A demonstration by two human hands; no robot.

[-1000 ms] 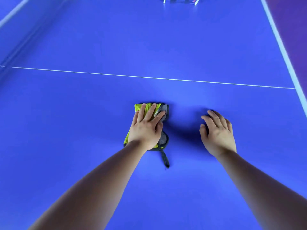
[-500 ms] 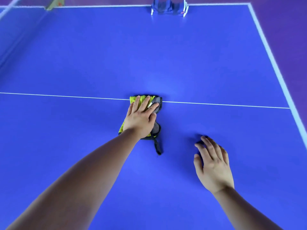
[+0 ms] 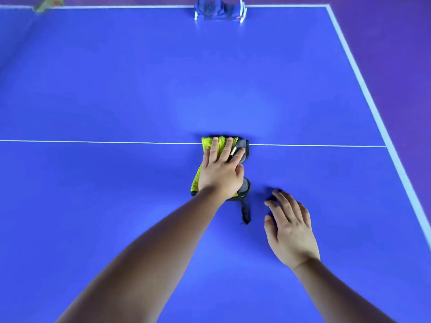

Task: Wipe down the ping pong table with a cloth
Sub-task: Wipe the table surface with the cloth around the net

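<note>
bare table (image 3: 116, 78) is seen ahead and left of the cloth (image 3: 207, 142). a blue object (image 3: 219, 11) is set at the far edge; the right hand (image 3: 289, 231) is held near the cloth's right.

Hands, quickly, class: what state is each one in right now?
Left hand: open, fingers straight, pressing the cloth flat on the table.
Right hand: open, fingers spread, holding nothing.

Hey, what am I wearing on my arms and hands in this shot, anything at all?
Nothing that shows. The left hand and the right hand are bare: no gloves, and no ring can be seen. Both arms are uncovered down to the lower edge of the picture, with no sleeve, watch or bracelet in sight.
</note>
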